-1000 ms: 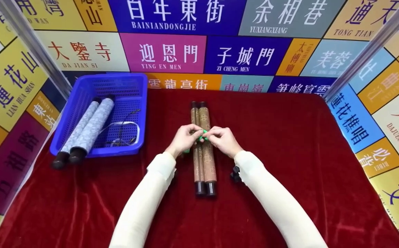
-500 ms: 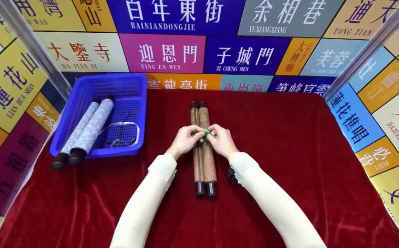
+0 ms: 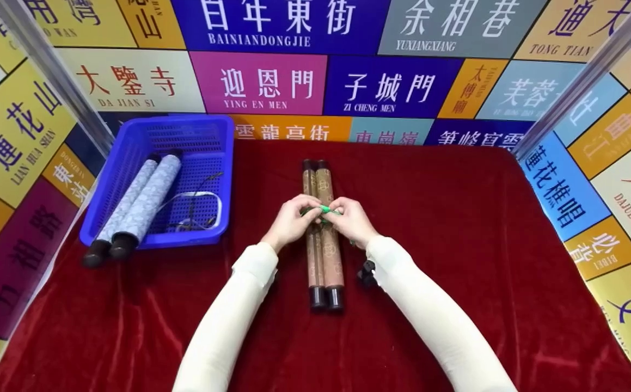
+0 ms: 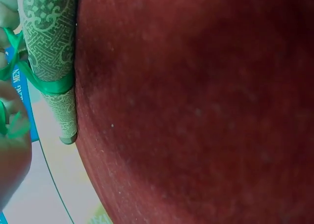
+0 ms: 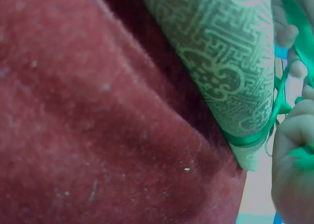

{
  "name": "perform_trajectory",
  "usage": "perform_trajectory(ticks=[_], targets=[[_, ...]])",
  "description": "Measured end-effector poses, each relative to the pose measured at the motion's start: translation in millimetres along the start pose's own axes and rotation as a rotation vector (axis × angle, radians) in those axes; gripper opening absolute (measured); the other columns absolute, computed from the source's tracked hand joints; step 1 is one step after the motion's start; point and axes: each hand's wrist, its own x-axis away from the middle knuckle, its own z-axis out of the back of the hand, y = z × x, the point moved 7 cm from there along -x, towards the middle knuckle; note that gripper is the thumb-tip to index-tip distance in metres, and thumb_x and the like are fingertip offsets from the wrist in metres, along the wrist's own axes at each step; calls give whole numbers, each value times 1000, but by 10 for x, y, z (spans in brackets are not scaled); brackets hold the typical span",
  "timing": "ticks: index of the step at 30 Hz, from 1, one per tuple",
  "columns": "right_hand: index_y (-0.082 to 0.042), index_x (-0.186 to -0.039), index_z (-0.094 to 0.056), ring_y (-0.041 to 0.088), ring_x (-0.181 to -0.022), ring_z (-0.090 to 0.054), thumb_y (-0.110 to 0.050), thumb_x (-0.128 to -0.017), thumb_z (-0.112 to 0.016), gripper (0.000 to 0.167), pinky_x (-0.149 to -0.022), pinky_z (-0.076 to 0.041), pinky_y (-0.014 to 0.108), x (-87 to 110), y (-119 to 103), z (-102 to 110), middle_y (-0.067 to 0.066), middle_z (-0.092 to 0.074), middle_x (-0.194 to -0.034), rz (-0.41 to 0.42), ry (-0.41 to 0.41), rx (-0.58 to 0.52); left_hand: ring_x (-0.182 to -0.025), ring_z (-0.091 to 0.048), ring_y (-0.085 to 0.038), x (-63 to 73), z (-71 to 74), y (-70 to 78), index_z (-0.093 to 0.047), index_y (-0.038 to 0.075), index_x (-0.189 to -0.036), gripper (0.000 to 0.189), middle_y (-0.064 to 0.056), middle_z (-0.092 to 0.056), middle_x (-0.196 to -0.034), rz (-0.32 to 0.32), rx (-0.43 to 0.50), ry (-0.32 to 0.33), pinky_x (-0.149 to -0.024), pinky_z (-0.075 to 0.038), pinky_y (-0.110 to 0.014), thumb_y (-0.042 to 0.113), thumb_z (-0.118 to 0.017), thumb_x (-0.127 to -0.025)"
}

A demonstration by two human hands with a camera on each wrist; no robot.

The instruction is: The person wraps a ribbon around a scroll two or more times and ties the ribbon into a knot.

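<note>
Pinching green ribbon [image 3: 325, 209] with left hand [image 3: 292, 219] and right hand [image 3: 354, 221]. Wrapped round two brown scrolls [image 3: 330, 256] beneath both hands, with blue basket [image 3: 228, 158] farther left.

Reads as a small booth or display stand, can't tell which. Printed wall [image 3: 261, 81] wraps the back and both sides — colored blocks, big Chinese characters, many with Latin spellings like YING EN MEN and ZI CHENG MEN. Shiny post [image 3: 59, 76] at each far corner. Tabletop [image 3: 457, 207] fully draped in red velvety cloth [image 3: 103, 326] — sheen, wrinkles front left.
</note>
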Motion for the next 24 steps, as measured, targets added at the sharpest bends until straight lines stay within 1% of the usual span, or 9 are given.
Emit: perform_trajectory(ticks=[1, 4, 8, 9, 14, 16, 18, 20, 24], targets=[[-5, -91, -59, 4, -48, -41, -3, -91, -64, 5, -47, -34, 17, -2, 11, -3, -3, -58, -64, -13, -13, -48, -104, -65, -23, -2, 3, -6, -74, -1, -100, 14, -15, -68, -114, 1, -18, 1, -84, -54, -22, 9, -65, -96], [-8, -90, -55, 3, -44, -36, 2, -89, -60, 11, -44, -29, 16, -5, 21, -15, -3, -56, -64, -27, -37, -146, -97, -68, -22, -2, 15, -21, -74, 0, -99, 12, -14, -70, -106, 7, -52, 11, -79, -54, -21, 8, -65, -96], [-9, -88, -49, 2, -42, -34, 3, -91, -61, 18, -43, -28, 16, -16, 18, -22, -4, -56, -66, 2, -38, -198, -83, -71, -26, -7, 29, -25, -73, -1, -99, 11, -15, -71, -99, 13, -57, 22, -68, -55, -22, 6, -65, -96], [-8, -88, -48, 2, -43, -34, 3, -92, -62, 19, -44, -28, 16, -18, 19, -25, -4, -57, -67, 10, -38, -203, -83, -71, -26, -10, 31, -21, -73, -1, -99, 11, -16, -71, -98, 11, -63, 23, -69, -55, -22, 7, -65, -96], [-7, -90, -52, 4, -46, -37, 5, -93, -60, 15, -45, -30, 16, -6, 22, -19, -4, -64, -78, 20, -41, -225, -99, -68, -25, -12, 27, -6, -74, 1, -101, 13, -13, -73, -104, -2, -118, 17, -88, -54, -31, 10, -66, -96], [-5, -94, -58, 4, -48, -37, 5, -93, -58, 10, -45, -29, 16, 0, 26, -7, -4, -61, -76, 3, -37, -249, -106, -66, -25, -11, 24, 1, -74, 1, -102, 14, -13, -73, -107, -7, -131, 13, -96, -52, -36, 11, -67, -96], [-2, -99, -65, 4, -49, -38, 1, -94, -58, 9, -44, -28, 16, 3, 34, 16, -5, -57, -70, -16, -14, -268, -108, -65, -27, -10, 25, 11, -74, 1, -102, 14, -14, -72, -107, -15, -134, 11, -100, -51, -41, 11, -67, -96], [0, -103, -69, 4, -49, -37, -5, -96, -61, 13, -44, -27, 17, 9, 40, 42, -6, -52, -63, -35, 21, -271, -108, -66, -29, -9, 31, 21, -74, 0, -101, 14, -15, -72, -107, -26, -141, 13, -101, -50, -44, 11, -67, -95], [0, -104, -73, 4, -48, -39, -13, -95, -67, 17, -44, -28, 17, 8, 68, 88, -7, -49, -56, -72, 111, -255, -108, -67, -30, 0, 41, 20, -75, -1, -99, 15, -16, -73, -106, -27, -159, 14, -102, -50, -45, 12, -69, -94]])
